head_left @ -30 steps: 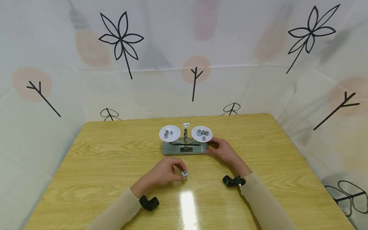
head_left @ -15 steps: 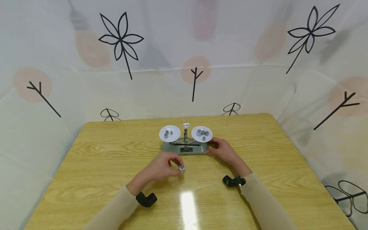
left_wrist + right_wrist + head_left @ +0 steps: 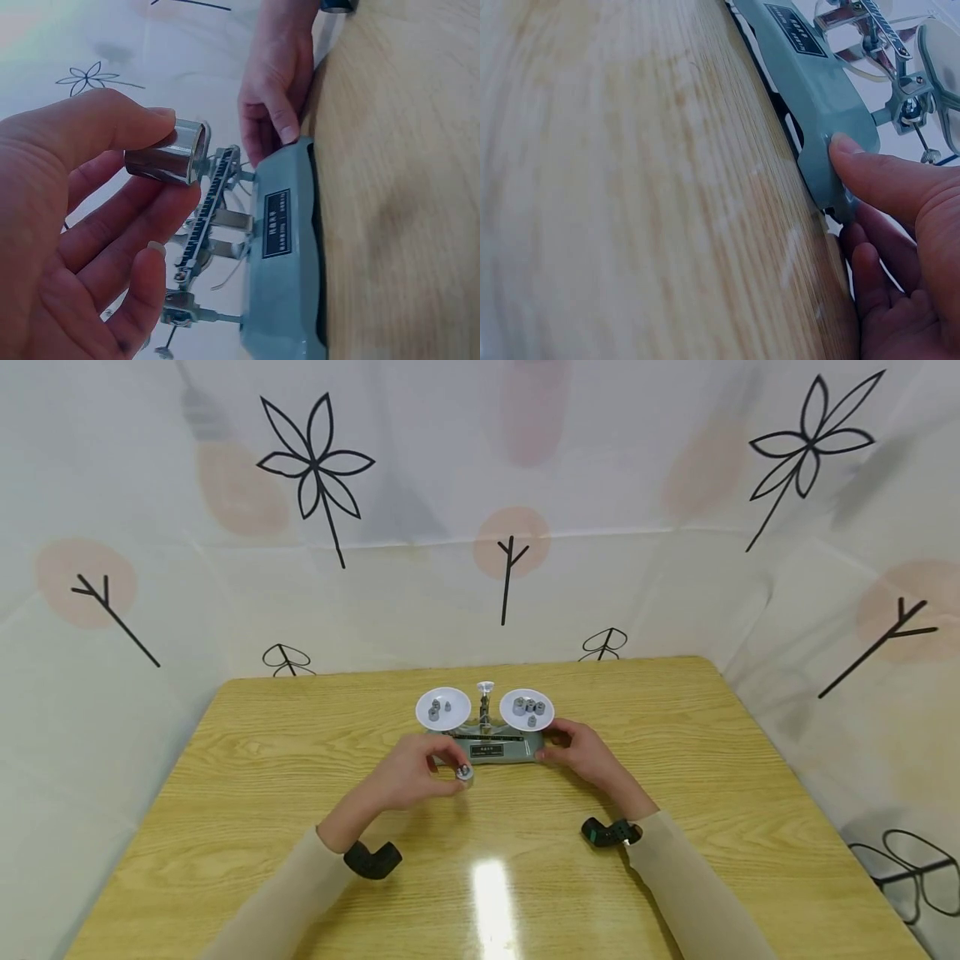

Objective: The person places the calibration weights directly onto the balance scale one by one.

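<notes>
Between thumb and fingers my left hand [image 3: 408, 774] pinches a shiny metal cylindrical weight [image 3: 166, 155], held above the table in front of the balance. The balance scale [image 3: 442, 750] has a grey-green base with a black label and two white pans. My right hand [image 3: 588, 755] grips the right end of that base [image 3: 826, 112], thumb on the front and fingers behind. Several grey weights stand in the right pan [image 3: 545, 718]. Three more sit in the left pan [image 3: 456, 720]. In the left wrist view, my right hand [image 3: 276, 86] shows at the base's far end.
The wooden table [image 3: 300, 727] reaches back to a white cloth backdrop [image 3: 420, 610] with flower and twig prints. A bright light reflection lies on the tabletop near its front. Each wrist carries a black camera.
My left hand has lifted the weight and moved it forward and slightly left, closer to the balance base. The right hand stays on the base.
</notes>
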Demonstrator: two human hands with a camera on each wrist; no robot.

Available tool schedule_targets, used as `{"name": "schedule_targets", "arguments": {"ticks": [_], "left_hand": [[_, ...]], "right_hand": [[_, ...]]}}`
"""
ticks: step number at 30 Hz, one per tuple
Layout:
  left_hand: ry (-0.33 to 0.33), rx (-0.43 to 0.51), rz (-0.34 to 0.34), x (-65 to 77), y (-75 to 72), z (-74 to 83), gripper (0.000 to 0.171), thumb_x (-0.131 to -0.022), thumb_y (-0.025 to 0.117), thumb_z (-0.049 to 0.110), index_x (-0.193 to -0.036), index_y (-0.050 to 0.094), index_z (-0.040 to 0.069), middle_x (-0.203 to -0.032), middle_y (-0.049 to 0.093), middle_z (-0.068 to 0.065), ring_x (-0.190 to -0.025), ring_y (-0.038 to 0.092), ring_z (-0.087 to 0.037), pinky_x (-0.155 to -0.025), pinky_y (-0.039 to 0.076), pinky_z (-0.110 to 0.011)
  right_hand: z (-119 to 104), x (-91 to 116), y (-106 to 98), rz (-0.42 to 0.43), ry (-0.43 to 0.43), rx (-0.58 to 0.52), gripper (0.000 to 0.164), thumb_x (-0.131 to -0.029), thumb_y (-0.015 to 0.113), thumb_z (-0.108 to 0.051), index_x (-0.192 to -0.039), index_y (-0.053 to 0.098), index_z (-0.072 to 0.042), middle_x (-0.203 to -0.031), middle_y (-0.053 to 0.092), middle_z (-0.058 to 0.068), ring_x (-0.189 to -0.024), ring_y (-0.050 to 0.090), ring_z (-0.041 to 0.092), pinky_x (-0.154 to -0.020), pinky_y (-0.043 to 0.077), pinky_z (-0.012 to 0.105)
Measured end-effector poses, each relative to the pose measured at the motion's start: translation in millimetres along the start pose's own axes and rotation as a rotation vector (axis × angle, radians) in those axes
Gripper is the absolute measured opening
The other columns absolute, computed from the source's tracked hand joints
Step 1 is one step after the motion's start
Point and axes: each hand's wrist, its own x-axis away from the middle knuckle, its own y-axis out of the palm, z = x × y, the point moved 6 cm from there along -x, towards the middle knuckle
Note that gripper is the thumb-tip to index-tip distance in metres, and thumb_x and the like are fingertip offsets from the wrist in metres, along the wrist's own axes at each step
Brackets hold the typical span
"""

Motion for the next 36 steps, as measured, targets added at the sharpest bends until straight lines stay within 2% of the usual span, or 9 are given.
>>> {"name": "schedule_targets", "arguments": {"ticks": [6,18,24,33,36], "left_hand": [[0.0,-0.014,0.026,-3.1,-12.9,3.7,0.018,-0.082,0.082,0.014,-0.095,0.071,0.021,-0.091,0.068,0.011,-0.088,0.068,-0.023,-0.063,0.05,-0.029],[0.014,-0.073,0.093,-9.2,-39.0,9.9,0.017,-0.082,0.082,0.016,-0.095,0.072,0.018,-0.091,0.068,0.009,-0.086,0.065,-0.011,-0.066,0.05,-0.032],[0.027,-0.077,0.12,-14.4,-49.0,8.0,0.016,-0.082,0.082,0.015,-0.095,0.072,0.017,-0.089,0.069,0.009,-0.087,0.068,-0.02,-0.063,0.05,-0.031],[-0.018,-0.074,0.14,-21.1,-56.7,2.7,0.017,-0.085,0.081,0.017,-0.099,0.071,0.014,-0.092,0.07,0.005,-0.09,0.068,-0.026,-0.065,0.051,-0.033],[-0.032,-0.079,0.146,-22.5,-57.6,1.4,0.017,-0.085,0.081,0.017,-0.099,0.071,0.014,-0.092,0.07,0.004,-0.089,0.067,-0.024,-0.065,0.051,-0.033]], "right_hand": [[1.4,-1.0,0.5,0.001,-0.001,0.002,0.054,-0.084,0.081,-0.012,-0.131,0.06,0.001,-0.129,0.061,0.017,-0.119,0.058,0.033,-0.101,0.046,0.049],[0.2,-0.5,0.1,0.002,0.001,0.005,0.054,-0.084,0.082,-0.013,-0.131,0.06,0.0,-0.13,0.061,0.017,-0.119,0.057,0.033,-0.102,0.046,0.049],[0.7,0.3,0.7,0.003,0.013,0.003,0.055,-0.084,0.082,-0.013,-0.132,0.06,0.001,-0.131,0.06,0.018,-0.12,0.057,0.033,-0.103,0.046,0.049],[0.9,1.0,0.0,0.006,0.019,-0.004,0.055,-0.084,0.082,-0.014,-0.132,0.059,0.002,-0.132,0.059,0.019,-0.12,0.057,0.034,-0.102,0.046,0.049],[1.5,0.1,0.0,0.003,0.018,-0.001,0.056,-0.084,0.082,-0.014,-0.132,0.059,0.001,-0.131,0.06,0.018,-0.12,0.057,0.034,-0.102,0.046,0.049]]}}
